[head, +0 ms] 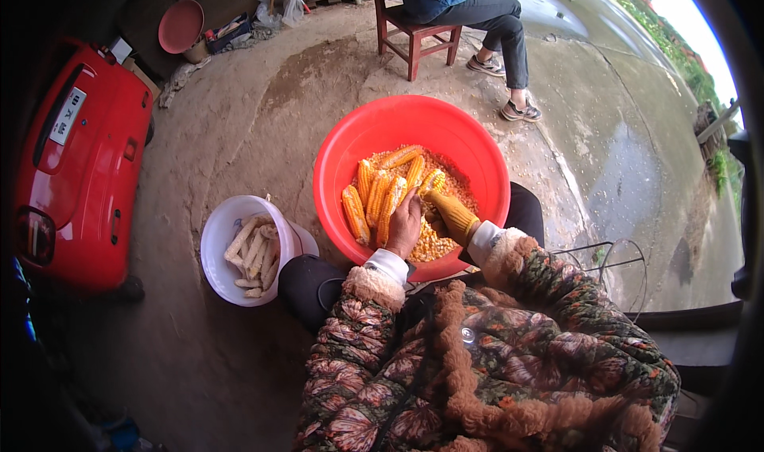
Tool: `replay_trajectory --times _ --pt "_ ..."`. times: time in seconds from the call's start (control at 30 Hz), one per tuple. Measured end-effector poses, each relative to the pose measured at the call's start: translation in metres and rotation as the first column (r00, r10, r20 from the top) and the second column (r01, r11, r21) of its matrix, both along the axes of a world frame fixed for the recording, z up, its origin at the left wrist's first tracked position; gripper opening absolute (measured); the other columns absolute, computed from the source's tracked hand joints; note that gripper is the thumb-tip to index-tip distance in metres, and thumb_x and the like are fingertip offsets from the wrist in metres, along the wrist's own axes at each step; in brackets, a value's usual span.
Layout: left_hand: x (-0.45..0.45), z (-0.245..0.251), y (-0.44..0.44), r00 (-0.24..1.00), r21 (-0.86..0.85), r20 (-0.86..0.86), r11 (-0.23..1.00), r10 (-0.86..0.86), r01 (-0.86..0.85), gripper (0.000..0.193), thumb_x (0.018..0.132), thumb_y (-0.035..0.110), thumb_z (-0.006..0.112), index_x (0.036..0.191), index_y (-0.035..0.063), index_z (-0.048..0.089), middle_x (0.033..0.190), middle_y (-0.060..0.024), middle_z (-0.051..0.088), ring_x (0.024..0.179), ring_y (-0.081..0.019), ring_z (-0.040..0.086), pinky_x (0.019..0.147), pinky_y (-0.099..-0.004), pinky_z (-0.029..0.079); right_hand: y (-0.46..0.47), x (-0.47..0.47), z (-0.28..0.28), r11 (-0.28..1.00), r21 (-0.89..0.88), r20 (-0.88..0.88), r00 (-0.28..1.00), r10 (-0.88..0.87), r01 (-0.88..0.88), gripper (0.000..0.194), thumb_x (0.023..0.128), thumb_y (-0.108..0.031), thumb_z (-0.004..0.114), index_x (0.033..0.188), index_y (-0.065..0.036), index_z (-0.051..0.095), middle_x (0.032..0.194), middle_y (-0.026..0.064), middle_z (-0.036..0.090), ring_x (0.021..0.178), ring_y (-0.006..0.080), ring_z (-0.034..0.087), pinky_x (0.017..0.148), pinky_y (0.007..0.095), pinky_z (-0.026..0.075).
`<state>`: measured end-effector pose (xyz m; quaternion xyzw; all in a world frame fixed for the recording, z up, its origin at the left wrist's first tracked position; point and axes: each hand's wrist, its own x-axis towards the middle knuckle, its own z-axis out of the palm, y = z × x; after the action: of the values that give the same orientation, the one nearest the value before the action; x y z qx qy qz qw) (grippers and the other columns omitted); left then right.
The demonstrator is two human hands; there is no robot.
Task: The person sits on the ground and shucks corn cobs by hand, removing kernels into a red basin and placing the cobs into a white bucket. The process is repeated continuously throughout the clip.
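A large red plastic basin (pixel 412 115) stands before me, with loose corn kernels (pixel 431 246) in it. Several yellow corn cobs (pixel 377 195) lie on the kernels, left of my hands. My bare left hand (pixel 406 225) is over the basin, its fingers at the lower end of a partly shelled corn cob (pixel 432 181). Around that same cob closes my right hand (pixel 450 213), in a yellow knitted glove. The two hands meet at the cob; what the left fingers do there is partly hidden.
Left of the basin, a white plastic bucket (pixel 215 255) holds several bare corncobs (pixel 255 255). A red car (pixel 89 171) is at the far left. Beyond the basin a person (pixel 501 22) sits on a wooden chair (pixel 418 31). A wire frame (pixel 624 261) stands at the right.
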<state>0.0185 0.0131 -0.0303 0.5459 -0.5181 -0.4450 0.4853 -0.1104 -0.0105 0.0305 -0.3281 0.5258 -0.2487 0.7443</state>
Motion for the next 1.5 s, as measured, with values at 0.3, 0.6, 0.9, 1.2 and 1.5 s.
replay_trajectory --times 0.3,0.6,0.9,1.2,1.5 --pt "0.011 0.008 -0.002 0.877 0.229 -0.481 0.965 0.000 0.126 0.032 0.097 0.033 0.036 0.090 0.0077 0.054 0.066 0.0021 0.046 0.054 -0.0068 0.041 0.048 -0.0229 0.034 0.006 0.010 0.002 0.713 -0.612 -0.339 0.928 0.155 -0.342 0.034 0.086 -0.036 0.052 0.072 -0.005 0.052 0.052 0.0011 0.043 0.037 0.0131 0.039 0.035 0.0286 0.029" --pt "-0.004 -0.014 -0.004 0.969 0.043 -0.106 0.975 0.224 -0.220 0.040 0.097 0.038 0.036 0.093 0.0037 0.056 0.068 -0.0024 0.052 0.057 -0.0148 0.050 0.052 -0.0285 0.041 0.005 0.007 -0.001 0.976 -0.159 -0.148 0.981 0.123 -0.146 0.025 0.084 -0.027 0.052 0.077 -0.003 0.055 0.061 0.0040 0.051 0.041 0.0115 0.042 0.038 0.0267 0.032" --pt "0.004 0.001 -0.003 0.994 0.169 -0.103 0.985 0.044 -0.026 0.048 0.098 0.034 0.034 0.113 -0.0065 0.054 0.099 -0.0149 0.062 0.093 -0.0195 0.057 0.082 -0.0305 0.044 0.005 0.003 -0.003 0.961 -0.212 -0.225 0.966 0.129 -0.177 0.015 0.079 -0.021 0.053 0.074 -0.007 0.058 0.061 0.0037 0.053 0.047 0.0141 0.051 0.042 0.0262 0.040" --pt "-0.006 0.001 0.000 0.986 -0.081 0.168 0.997 0.003 0.011 0.035 0.095 0.023 0.043 0.108 -0.0069 0.056 0.097 -0.0169 0.063 0.092 -0.0238 0.059 0.080 -0.0325 0.045 -0.004 0.004 0.000 0.999 0.021 -0.043 0.998 -0.049 0.050 0.030 0.086 -0.042 0.048 0.068 -0.018 0.049 0.054 -0.0037 0.042 0.038 0.0100 0.033 0.037 0.0257 0.022" --pt "-0.012 -0.016 0.000 0.949 0.239 -0.304 0.971 0.086 -0.011 0.031 0.096 0.026 0.041 0.096 -0.0005 0.057 0.079 -0.0056 0.058 0.074 -0.0173 0.056 0.068 -0.0278 0.045 -0.010 -0.001 -0.031 0.793 -0.502 -0.402 0.905 0.139 -0.344 0.013 0.084 -0.019 0.050 0.081 -0.008 0.056 0.056 0.0020 0.047 0.041 0.0153 0.044 0.039 0.0298 0.036"
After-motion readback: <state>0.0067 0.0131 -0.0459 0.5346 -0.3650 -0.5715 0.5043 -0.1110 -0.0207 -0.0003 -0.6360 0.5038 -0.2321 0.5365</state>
